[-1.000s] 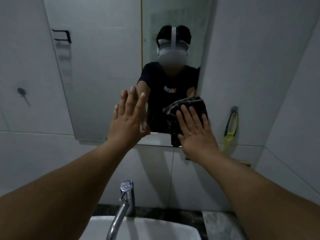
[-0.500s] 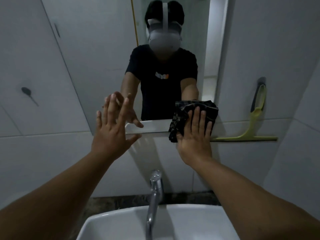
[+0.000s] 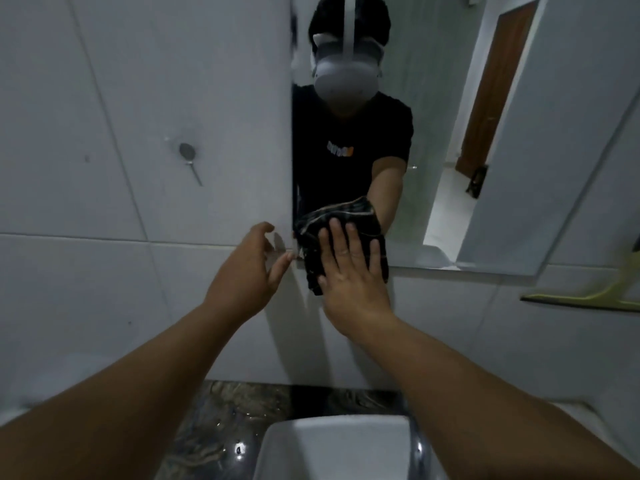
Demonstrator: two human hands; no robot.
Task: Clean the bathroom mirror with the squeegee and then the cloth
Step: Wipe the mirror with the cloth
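Observation:
The mirror hangs on the white tiled wall and reflects a person in a black shirt. A dark checked cloth lies flat against the mirror's lower left corner. My right hand presses it there with the palm flat and fingers spread. Just left of the mirror's corner, my left hand is against the tile, fingers loosely apart and holding nothing. The yellow-green squeegee rests against the wall at the right edge, below the mirror.
A white sink basin sits below on a dark marbled counter. A small round fitting is on the wall tile at left. A brown door shows in the reflection.
My right hand has slid the cloth leftward along the mirror's bottom edge to its lower left corner. My left hand has come off the glass onto the tile beside it. The view has swung left.

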